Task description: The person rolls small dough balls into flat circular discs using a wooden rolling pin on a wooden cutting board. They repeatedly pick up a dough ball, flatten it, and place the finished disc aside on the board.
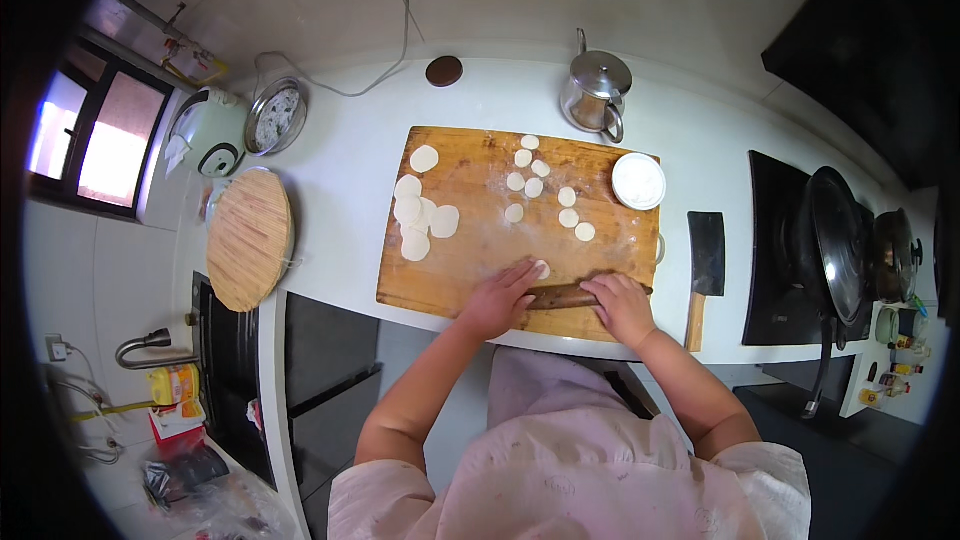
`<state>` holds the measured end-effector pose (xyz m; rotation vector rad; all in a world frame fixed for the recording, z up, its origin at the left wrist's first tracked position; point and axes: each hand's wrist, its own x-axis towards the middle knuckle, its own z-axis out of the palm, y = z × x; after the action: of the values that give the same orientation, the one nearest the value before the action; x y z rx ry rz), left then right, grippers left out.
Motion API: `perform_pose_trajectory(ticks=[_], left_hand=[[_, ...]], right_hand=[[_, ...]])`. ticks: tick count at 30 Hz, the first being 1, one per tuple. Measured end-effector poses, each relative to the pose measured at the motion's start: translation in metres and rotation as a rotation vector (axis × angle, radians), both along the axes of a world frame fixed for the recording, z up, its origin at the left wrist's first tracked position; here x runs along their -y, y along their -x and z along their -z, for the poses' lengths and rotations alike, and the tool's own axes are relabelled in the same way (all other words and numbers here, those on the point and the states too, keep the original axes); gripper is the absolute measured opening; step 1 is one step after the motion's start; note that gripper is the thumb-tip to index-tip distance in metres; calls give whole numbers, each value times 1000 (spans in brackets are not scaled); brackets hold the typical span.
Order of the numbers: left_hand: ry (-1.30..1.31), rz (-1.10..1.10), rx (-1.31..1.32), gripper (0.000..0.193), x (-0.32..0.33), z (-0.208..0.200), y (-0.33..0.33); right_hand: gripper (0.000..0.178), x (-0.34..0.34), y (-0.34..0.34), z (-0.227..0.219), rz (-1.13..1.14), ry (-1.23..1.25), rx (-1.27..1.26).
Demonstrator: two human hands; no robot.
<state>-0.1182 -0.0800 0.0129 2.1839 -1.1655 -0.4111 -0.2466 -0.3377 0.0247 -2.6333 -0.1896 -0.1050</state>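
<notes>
A wooden cutting board [470, 260], dusted with flour, lies before me. Near its front edge my left hand [500, 298] holds a small dough round [541, 269] by the fingertips, pressed to the wood. My right hand [620, 306] is closed over the right part of a dark wooden rolling pin [560, 296], which lies just below that round. Several flat, wide dough wrappers [444, 221] overlap on the board's left side. Several smaller dough rounds [515, 181] are spread over its middle. At the right back corner stands a white bowl [638, 182] of flour.
Right of the board lies a cleaver [706, 260] with a wooden handle, then a stove with a lidded pan [836, 245]. A steel kettle [597, 90] stands behind. On the left are a round wooden lid [248, 240], a metal bowl [276, 117] and a sink faucet [150, 340].
</notes>
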Motion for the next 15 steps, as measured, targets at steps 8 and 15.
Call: perform_pose_trajectory(ticks=[8, 15], left_hand=[[-139, -222, 251, 67, -28, 11, 14], [-220, -352, 277, 73, 8, 12, -43]], right_hand=[[55, -9, -35, 1, -7, 9, 18], [70, -9, -91, 10, 147, 200, 11]])
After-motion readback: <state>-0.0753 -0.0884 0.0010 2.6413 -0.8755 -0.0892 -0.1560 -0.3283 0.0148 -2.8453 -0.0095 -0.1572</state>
